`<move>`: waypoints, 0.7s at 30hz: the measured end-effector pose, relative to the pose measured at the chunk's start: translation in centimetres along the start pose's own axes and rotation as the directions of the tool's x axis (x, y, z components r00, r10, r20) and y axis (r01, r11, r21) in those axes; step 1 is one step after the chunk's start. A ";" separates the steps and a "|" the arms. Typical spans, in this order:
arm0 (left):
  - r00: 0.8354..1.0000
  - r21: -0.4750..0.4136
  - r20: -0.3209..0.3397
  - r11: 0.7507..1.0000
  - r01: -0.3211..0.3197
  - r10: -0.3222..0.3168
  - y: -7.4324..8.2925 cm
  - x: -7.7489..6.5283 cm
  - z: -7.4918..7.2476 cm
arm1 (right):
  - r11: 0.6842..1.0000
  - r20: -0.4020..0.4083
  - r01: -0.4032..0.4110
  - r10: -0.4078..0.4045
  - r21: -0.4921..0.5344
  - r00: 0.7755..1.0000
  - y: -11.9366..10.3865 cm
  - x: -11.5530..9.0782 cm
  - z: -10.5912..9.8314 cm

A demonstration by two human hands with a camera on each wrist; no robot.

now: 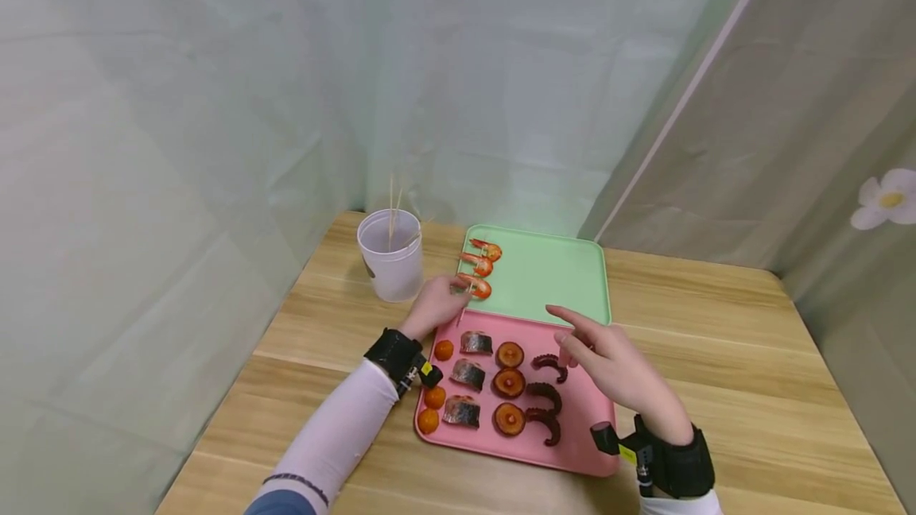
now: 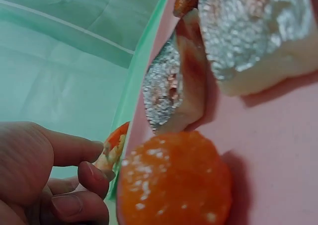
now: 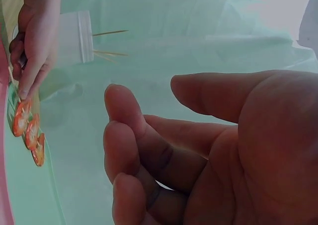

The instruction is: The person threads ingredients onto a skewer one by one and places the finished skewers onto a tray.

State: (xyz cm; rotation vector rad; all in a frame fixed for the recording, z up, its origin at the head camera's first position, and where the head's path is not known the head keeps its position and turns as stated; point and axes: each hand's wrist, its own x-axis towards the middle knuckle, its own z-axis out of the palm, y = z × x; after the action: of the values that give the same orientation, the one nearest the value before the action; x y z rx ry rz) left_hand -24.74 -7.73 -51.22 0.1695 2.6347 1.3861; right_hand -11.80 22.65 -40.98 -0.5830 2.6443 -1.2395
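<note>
At the left end of the table stands one white cup with at least two thin sticks rising from it; their exact number is hard to tell.

Next comes one pink tray, with one green tray just beyond it. On the pink tray, the first column from the left has three orange balls in view, two close together at the near end and one farther off. Above the tray's far left corner is the left hand, its grip pinching one thin skewer, whose end sticks out below the fingers. The second column is three silvery-skinned fish pieces, each apart from the next.

Beyond them, three orange-red shrimp sit in a line along the green tray's left side, the nearest one at the left hand's fingertips, the skewer running into it.

Further right on the pink tray lie three round brown mushrooms, then three curled dark tentacles.

Last comes the right hand, over the pink tray's far right part, near the farthest tentacle. Its grip is loose and holds nothing, with thumb and fingers parted.

Two black straps circle the wrists, one on each.
</note>
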 end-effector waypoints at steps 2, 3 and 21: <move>1.000 -0.029 0.005 1.000 0.011 -0.011 0.3 -0.1 -0.1 | 1.000 0.001 0.001 -0.001 -0.005 1.000 0.2 0.0 -0.1; 1.000 -0.039 0.010 0.999 0.015 -0.014 0.4 -0.2 -0.1 | 1.000 0.000 0.001 -0.001 -0.010 1.000 0.3 0.0 -0.1; 0.951 -0.114 0.094 0.952 -0.285 0.296 3.2 -6.7 -8.7 | 1.000 0.111 0.013 -0.016 0.025 0.994 0.6 4.6 -1.2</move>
State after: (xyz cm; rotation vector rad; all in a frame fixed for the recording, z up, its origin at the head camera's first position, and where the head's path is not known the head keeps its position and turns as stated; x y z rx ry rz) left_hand -19.76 -14.15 -43.15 0.6258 2.5189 1.5404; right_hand -16.54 21.94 -40.57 -0.6485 2.5354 -1.2043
